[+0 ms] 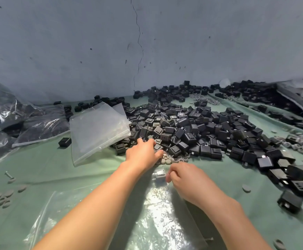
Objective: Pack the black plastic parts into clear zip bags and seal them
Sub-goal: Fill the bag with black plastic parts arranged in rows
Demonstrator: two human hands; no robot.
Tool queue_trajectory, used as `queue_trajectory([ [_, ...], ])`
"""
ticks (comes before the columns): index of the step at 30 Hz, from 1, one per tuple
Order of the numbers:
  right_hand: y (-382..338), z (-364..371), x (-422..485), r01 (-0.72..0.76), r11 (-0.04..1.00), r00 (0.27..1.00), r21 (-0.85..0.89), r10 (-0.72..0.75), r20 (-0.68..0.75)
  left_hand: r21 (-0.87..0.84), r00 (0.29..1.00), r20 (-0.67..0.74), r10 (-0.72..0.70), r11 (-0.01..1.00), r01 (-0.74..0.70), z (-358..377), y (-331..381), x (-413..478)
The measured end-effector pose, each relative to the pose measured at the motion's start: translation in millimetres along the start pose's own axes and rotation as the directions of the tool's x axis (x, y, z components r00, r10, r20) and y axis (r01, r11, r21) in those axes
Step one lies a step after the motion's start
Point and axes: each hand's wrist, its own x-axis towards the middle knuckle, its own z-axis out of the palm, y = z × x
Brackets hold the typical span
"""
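Mixing threatens: left hand [143, 153], spread on black parts [192, 130] beyond the zip bag [157, 210], could rake in grey rings [170, 160] while right hand [185, 177] pinches its mouth.

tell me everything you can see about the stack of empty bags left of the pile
The stack of bags is a sheaf of flat, empty, clear, slightly frosted plastic bags, roughly square; one bag pokes out skewed behind. It lies tilted, near corner on the green sheet, right edge propped on the pile of black parts. A lone black part sits just left of it. The left hand reaches into the pile beside it, apparently not touching.
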Motion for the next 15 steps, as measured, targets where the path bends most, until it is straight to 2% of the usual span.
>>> queue_trajectory([
  [2,2,1,0,0.023,1.0,1.0,-0.01,-0.024,-0.013,-0.077,1.0,0.011,0.014,0.997,-0.013,-4,-4,0],
  [3,3,1,0,0.037,0.999,0.998,-0.009,-0.037,-0.041,-0.208,0.999,0.026,0.024,0.978,-0.018,-8,-8,-1],
  [4,4,1,-1,0.053,0.999,0.995,-0.001,-0.053,-0.085,-0.396,0.998,0.048,0.03,0.918,-0.009,-17,-12,-4],
  [5,4,1,-1,0.074,0.997,0.987,0.012,-0.072,-0.146,-0.579,0.998,0.059,0.02,0.815,0.018,-29,-19,-6],
  [7,0,2,-2,0.135,0.99,0.953,0.046,-0.117,-0.278,-0.797,0.998,0.015,-0.056,0.602,0.046,-61,-43,-13],
  [10,-17,9,-9,0.28,0.955,0.892,0.094,-0.223,-0.392,-0.936,0.991,-0.048,-0.127,0.351,0.0,-112,-103,-49],
  [12,-37,17,-16,0.432,0.901,0.83,0.03,-0.385,-0.404,-0.974,0.975,-0.067,-0.212,0.227,-0.017,-131,-149,-89],
  [13,-49,23,-21,0.504,0.864,0.789,-0.019,-0.469,-0.396,-0.977,0.961,-0.065,-0.27,0.212,-0.006,-132,-170,-112],
  [14,-62,28,-26,0.562,0.825,0.752,-0.063,-0.541,-0.376,-0.968,0.946,-0.065,-0.318,0.25,0.017,-128,-188,-134],
  [15,-75,34,-30,0.608,0.788,0.722,-0.097,-0.6,-0.346,-0.941,0.935,-0.073,-0.346,0.334,0.05,-122,-202,-155],
])
